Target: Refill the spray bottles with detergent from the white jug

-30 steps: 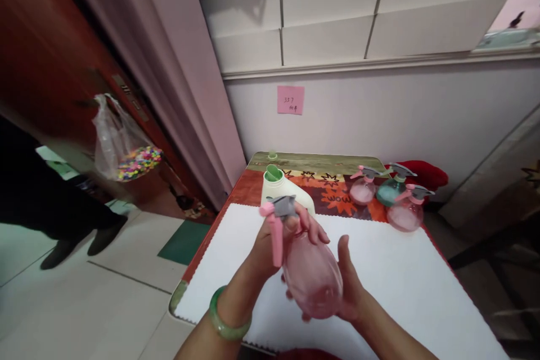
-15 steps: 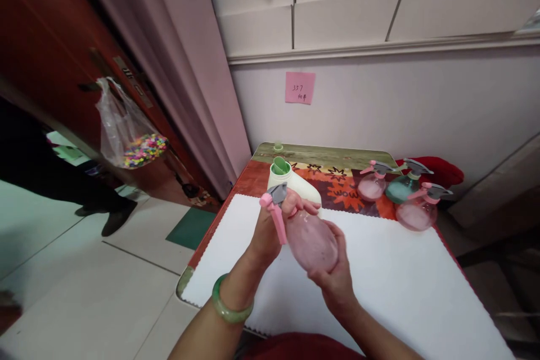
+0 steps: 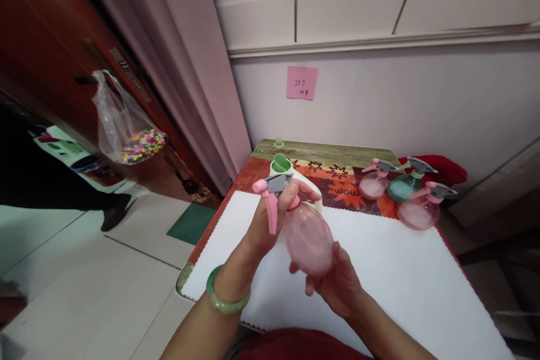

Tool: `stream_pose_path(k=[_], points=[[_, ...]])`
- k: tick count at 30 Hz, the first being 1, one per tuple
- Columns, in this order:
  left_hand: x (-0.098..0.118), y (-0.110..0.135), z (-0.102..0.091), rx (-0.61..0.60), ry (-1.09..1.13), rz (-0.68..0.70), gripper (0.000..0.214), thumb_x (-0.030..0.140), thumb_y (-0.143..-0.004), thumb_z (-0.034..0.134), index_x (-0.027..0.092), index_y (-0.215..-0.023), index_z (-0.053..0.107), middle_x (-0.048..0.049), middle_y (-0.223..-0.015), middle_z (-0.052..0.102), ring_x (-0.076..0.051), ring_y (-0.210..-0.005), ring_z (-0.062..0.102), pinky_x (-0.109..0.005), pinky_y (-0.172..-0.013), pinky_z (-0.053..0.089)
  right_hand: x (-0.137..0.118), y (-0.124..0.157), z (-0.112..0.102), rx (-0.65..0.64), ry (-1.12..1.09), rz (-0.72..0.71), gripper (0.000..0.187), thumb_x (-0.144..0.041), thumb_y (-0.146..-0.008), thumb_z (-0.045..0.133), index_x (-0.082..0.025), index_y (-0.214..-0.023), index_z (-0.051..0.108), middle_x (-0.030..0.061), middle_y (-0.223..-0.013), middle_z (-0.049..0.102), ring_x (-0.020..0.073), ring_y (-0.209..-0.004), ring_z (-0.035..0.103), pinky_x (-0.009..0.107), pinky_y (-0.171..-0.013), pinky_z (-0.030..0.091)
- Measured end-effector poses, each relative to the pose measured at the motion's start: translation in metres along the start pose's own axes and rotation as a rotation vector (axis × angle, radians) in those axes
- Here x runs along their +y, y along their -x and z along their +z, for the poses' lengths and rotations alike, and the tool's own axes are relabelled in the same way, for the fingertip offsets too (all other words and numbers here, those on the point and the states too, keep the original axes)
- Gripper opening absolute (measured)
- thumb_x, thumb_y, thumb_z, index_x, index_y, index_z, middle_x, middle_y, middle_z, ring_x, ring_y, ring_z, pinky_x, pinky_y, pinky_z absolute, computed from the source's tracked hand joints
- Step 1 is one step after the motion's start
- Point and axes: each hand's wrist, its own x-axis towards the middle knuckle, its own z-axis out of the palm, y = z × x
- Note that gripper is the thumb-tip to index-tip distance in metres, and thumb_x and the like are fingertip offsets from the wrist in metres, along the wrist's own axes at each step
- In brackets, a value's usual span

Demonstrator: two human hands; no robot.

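A translucent pink spray bottle point(image 3: 309, 239) with a grey and pink trigger head is held tilted above the white mat point(image 3: 396, 281). My left hand point(image 3: 274, 216) wraps the bottle's neck just under the trigger; a green bangle circles that wrist. From below, my right hand point(image 3: 333, 281) supports the bottle's base, its fingers curled against it. Behind the left hand stands a whitish bottle point(image 3: 310, 184) with a green opening, partly hidden.
Three more spray bottles, two pink point(image 3: 373, 184) point(image 3: 419, 214) and one green point(image 3: 400, 187), stand at the table's right rear. A small clear green cap point(image 3: 279, 143) lies at the back edge. A bag of colourful beads point(image 3: 143, 146) hangs from the door; a person's dark-clothed leg point(image 3: 54, 180) shows left.
The spray bottle has turned more upright, and its trigger head has shifted slightly left and up. My right hand has slid lower on the base. The person's leg at left has shifted slightly.
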Motion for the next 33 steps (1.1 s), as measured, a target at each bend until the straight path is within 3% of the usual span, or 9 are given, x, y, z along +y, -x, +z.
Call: stream_pose_path(k=[5, 10, 13, 16, 19, 21, 24, 27, 33], points=[[0.000, -0.001, 0.007, 0.107, -0.119, 0.035, 0.031, 0.046, -0.094, 0.063, 0.017, -0.090, 0.074, -0.0064, -0.086, 0.072, -0.020, -0.081, 0.068, -0.033, -0.080, 0.054, 0.014, -0.004, 0.001, 0.289, 0.317, -0.514, 0.097, -0.049, -0.062, 0.090, -0.034, -0.143, 0.040, 0.0109, -0.150, 0.048, 0.0337, -0.123, 0.059, 0.047, -0.083, 0.063], [-0.004, -0.008, 0.023, 0.185, 0.098, 0.045, 0.029, 0.047, -0.095, 0.063, 0.019, -0.091, 0.071, -0.0040, -0.084, 0.070, -0.018, -0.080, 0.068, -0.032, -0.078, 0.053, 0.018, -0.016, 0.004, 0.477, 0.470, -0.766, 0.115, -0.047, -0.049, 0.098, -0.028, -0.146, 0.039, 0.0143, -0.155, 0.043, 0.0404, -0.142, 0.044, 0.058, -0.116, 0.039], [-0.001, -0.013, 0.028, 0.137, 0.178, 0.052, 0.028, 0.047, -0.096, 0.061, 0.020, -0.090, 0.067, -0.0017, -0.080, 0.065, -0.018, -0.081, 0.068, -0.031, -0.079, 0.053, 0.004, -0.017, 0.008, 0.332, 0.214, -0.629, 0.109, -0.067, -0.058, 0.089, -0.032, -0.148, 0.038, 0.0133, -0.154, 0.049, 0.0364, -0.137, 0.053, 0.051, -0.106, 0.050], [0.004, -0.017, 0.025, -0.036, 0.207, 0.047, 0.028, 0.047, -0.095, 0.062, 0.019, -0.092, 0.066, -0.0016, -0.077, 0.062, -0.020, -0.083, 0.068, -0.034, -0.080, 0.053, -0.019, -0.015, 0.005, -0.003, -0.065, -0.105, 0.096, -0.093, -0.073, 0.051, -0.022, -0.137, 0.055, 0.0186, -0.134, 0.067, 0.0292, -0.095, 0.075, 0.036, -0.063, 0.063], [0.005, -0.018, 0.021, -0.154, 0.179, 0.019, 0.030, 0.048, -0.096, 0.060, 0.018, -0.094, 0.066, -0.0033, -0.078, 0.063, -0.022, -0.085, 0.068, -0.034, -0.078, 0.053, -0.031, -0.013, -0.001, -0.234, -0.141, 0.231, 0.103, -0.097, -0.069, 0.048, -0.011, -0.123, 0.065, 0.0201, -0.121, 0.073, 0.0176, -0.064, 0.073, 0.022, -0.043, 0.053], [0.004, -0.017, 0.022, -0.141, 0.153, 0.031, 0.030, 0.048, -0.097, 0.059, 0.018, -0.096, 0.066, -0.0043, -0.081, 0.064, -0.022, -0.085, 0.068, -0.034, -0.078, 0.053, -0.028, -0.012, -0.001, -0.178, -0.142, 0.169, 0.093, -0.090, -0.071, 0.058, -0.013, -0.122, 0.066, 0.0176, -0.120, 0.073, 0.0175, -0.069, 0.074, 0.020, -0.045, 0.054], [0.005, -0.017, 0.028, -0.003, 0.119, 0.133, 0.027, 0.044, -0.098, 0.059, 0.019, -0.093, 0.066, -0.0032, -0.081, 0.063, -0.020, -0.086, 0.067, -0.035, -0.085, 0.052, -0.016, -0.010, 0.006, 0.055, -0.042, -0.157, 0.077, -0.068, -0.073, 0.077, -0.024, -0.133, 0.059, 0.0138, -0.129, 0.069, 0.0258, -0.092, 0.074, 0.030, -0.058, 0.061], [0.013, -0.020, 0.033, 0.142, 0.170, 0.233, 0.024, 0.043, -0.097, 0.060, 0.020, -0.092, 0.064, -0.0011, -0.080, 0.062, -0.018, -0.083, 0.067, -0.036, -0.088, 0.053, -0.006, -0.009, 0.012, 0.217, 0.080, -0.434, 0.090, -0.045, -0.061, 0.091, -0.034, -0.139, 0.047, 0.0091, -0.146, 0.057, 0.0317, -0.115, 0.065, 0.041, -0.073, 0.064], [0.054, -0.035, 0.001, 0.276, 0.339, 0.333, 0.034, 0.054, -0.091, 0.066, 0.020, -0.090, 0.062, 0.0004, -0.079, 0.063, -0.015, -0.074, 0.065, -0.036, -0.081, 0.057, -0.007, -0.007, 0.004, 0.262, 0.173, -0.411, 0.092, -0.037, -0.059, 0.090, -0.032, -0.138, 0.043, 0.0112, -0.149, 0.051, 0.0354, -0.118, 0.062, 0.043, -0.074, 0.063]])
